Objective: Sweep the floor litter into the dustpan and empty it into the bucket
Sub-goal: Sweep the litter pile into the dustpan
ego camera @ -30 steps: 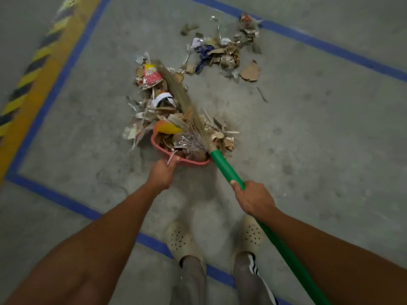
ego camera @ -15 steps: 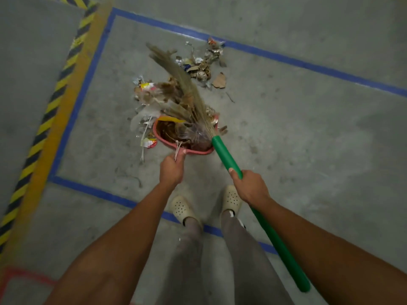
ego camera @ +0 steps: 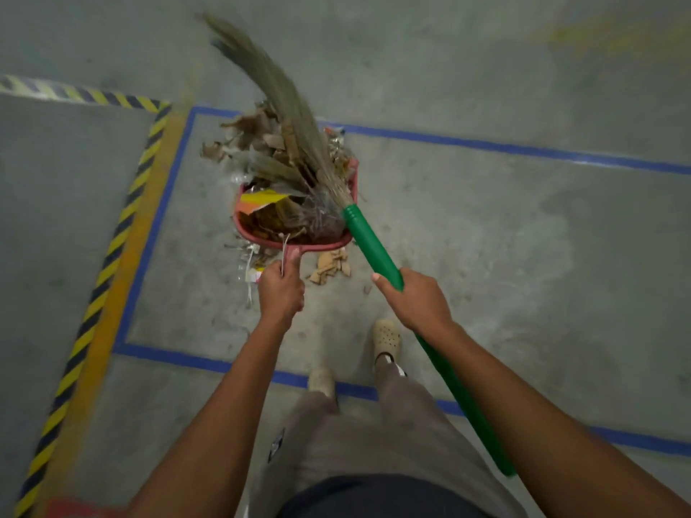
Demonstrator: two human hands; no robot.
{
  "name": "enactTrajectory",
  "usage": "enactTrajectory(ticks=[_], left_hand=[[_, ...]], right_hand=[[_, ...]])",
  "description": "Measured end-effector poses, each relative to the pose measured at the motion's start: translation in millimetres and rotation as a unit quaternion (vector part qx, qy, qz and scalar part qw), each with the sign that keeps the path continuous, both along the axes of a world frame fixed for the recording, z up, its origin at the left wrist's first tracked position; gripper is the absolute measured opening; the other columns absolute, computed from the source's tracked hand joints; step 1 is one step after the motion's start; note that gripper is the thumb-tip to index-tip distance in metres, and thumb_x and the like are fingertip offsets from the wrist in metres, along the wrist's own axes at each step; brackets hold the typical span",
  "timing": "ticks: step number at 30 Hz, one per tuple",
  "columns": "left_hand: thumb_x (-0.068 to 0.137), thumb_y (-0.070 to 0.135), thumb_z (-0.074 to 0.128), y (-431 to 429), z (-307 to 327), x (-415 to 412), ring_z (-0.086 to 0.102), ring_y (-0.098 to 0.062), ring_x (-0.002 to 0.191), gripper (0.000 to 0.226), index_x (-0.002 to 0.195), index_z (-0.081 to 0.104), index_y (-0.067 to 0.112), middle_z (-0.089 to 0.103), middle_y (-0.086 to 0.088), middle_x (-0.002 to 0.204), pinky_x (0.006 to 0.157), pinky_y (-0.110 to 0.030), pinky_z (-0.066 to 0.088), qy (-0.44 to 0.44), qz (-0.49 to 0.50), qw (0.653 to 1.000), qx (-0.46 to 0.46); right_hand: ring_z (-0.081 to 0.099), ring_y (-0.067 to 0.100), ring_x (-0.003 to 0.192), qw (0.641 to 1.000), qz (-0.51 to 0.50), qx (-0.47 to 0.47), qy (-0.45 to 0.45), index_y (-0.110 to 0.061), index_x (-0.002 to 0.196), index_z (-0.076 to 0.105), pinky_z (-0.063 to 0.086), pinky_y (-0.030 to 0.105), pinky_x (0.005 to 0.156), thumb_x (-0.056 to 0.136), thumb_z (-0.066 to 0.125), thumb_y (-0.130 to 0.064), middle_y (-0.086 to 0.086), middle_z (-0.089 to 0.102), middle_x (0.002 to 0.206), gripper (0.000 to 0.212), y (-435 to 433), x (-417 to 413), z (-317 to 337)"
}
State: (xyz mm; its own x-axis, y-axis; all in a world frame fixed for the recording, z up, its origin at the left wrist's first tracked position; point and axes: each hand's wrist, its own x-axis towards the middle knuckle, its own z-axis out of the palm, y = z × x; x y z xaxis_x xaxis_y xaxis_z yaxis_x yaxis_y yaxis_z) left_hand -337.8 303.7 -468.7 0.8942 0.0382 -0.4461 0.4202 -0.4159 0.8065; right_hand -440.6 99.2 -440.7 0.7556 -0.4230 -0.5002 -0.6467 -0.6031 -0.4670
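- My left hand (ego camera: pixel 281 289) grips the dustpan (ego camera: pixel 318 245) handle; pan looks lifted off the floor, heaped with litter (ego camera: pixel 269 214).
- Right hand (ego camera: pixel 415 297) wrapped round the green broom (ego camera: pixel 370 244), bristles pinning the pile down.
- Risk: it's overfull, so any tilt or bump probably drops stuff, like the scraps (ego camera: pixel 329 269) lying underneath.
- Bucket's not in view.

The red dustpan (ego camera: pixel 261 238) is heaped with litter (ego camera: pixel 269 214): torn cardboard, dry brown scraps and a yellow-orange wrapper. The left hand (ego camera: pixel 281 293) grips its handle. The broom (ego camera: pixel 370 244), green-handled with long straw bristles, lies across the heap, gripped by the right hand (ego camera: pixel 418 300). Loose cardboard scraps (ego camera: pixel 331 269) and pale wrappers (ego camera: pixel 251 267) lie on the floor (ego camera: pixel 486 256) beside the handle.
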Motion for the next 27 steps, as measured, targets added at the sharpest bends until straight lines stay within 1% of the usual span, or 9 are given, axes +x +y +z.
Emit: enactTrajectory(ticks=[3,6,10,15,19,22,27], left_hand=[[0.096,0.058,0.055,19,18,-8,0.047,-0.021,0.04,0.056,0.08,0.053,0.004,0.051,-0.012,0.054,0.036,-0.027,0.035,-0.009,0.004,1.0,-0.023],[0.097,0.056,0.055,40,33,-14,0.046,-0.02,0.041,0.052,0.081,0.053,0.006,0.051,-0.011,0.056,0.038,-0.026,0.035,-0.011,-0.007,0.999,-0.037],[0.097,0.054,0.055,69,51,-20,0.045,-0.02,0.041,0.05,0.086,0.054,0.005,0.051,-0.012,0.058,0.037,-0.025,0.034,-0.014,-0.027,0.997,-0.066],[0.097,0.055,0.054,96,70,-25,0.046,-0.021,0.039,0.055,0.082,0.056,0.002,0.052,-0.014,0.057,0.036,-0.025,0.034,-0.038,-0.062,0.995,-0.063],[0.097,0.056,0.054,108,83,-32,0.046,-0.021,0.04,0.055,0.078,0.057,0.004,0.051,-0.012,0.055,0.037,-0.026,0.034,-0.057,-0.102,0.991,-0.071],[0.097,0.055,0.055,108,92,-39,0.043,-0.021,0.041,0.052,0.081,0.056,0.005,0.048,-0.012,0.057,0.037,-0.026,0.033,-0.056,-0.124,0.986,-0.093],[0.099,0.049,0.054,102,107,-63,0.044,-0.021,0.044,0.052,0.089,0.057,-0.002,0.05,-0.015,0.062,0.037,-0.026,0.035,-0.063,-0.164,0.979,-0.1]], right_hand=[[0.058,0.018,0.065,1.0,0.004,-0.022,-0.011,-0.022,0.088,0.058,0.041,0.029,0.05,0.089,0.044,-0.075,0.002,0.062,0.076,0.055,11,-12,21],[0.061,0.017,0.068,0.999,-0.003,-0.034,-0.015,-0.021,0.094,0.061,0.053,0.033,0.059,0.089,0.045,-0.075,0.001,0.064,0.079,0.056,33,-26,37],[0.064,0.015,0.065,0.999,-0.021,-0.03,-0.017,-0.022,0.097,0.061,0.059,0.038,0.064,0.089,0.045,-0.076,-0.001,0.065,0.078,0.057,69,-44,49],[0.065,0.018,0.068,0.997,-0.061,-0.034,-0.024,-0.02,0.098,0.061,0.059,0.04,0.067,0.088,0.045,-0.075,0.001,0.065,0.08,0.058,110,-68,58],[0.066,0.018,0.066,0.995,-0.087,-0.029,-0.027,-0.022,0.097,0.059,0.06,0.04,0.065,0.087,0.047,-0.075,0.001,0.065,0.08,0.056,133,-88,68],[0.067,0.018,0.067,0.993,-0.116,-0.014,-0.034,-0.022,0.1,0.059,0.062,0.041,0.067,0.089,0.05,-0.071,0.001,0.066,0.081,0.051,139,-104,77],[0.068,0.02,0.067,0.984,-0.17,0.009,-0.054,-0.023,0.092,0.058,0.062,0.045,0.068,0.088,0.053,-0.069,0.002,0.066,0.079,0.047,142,-139,87]])
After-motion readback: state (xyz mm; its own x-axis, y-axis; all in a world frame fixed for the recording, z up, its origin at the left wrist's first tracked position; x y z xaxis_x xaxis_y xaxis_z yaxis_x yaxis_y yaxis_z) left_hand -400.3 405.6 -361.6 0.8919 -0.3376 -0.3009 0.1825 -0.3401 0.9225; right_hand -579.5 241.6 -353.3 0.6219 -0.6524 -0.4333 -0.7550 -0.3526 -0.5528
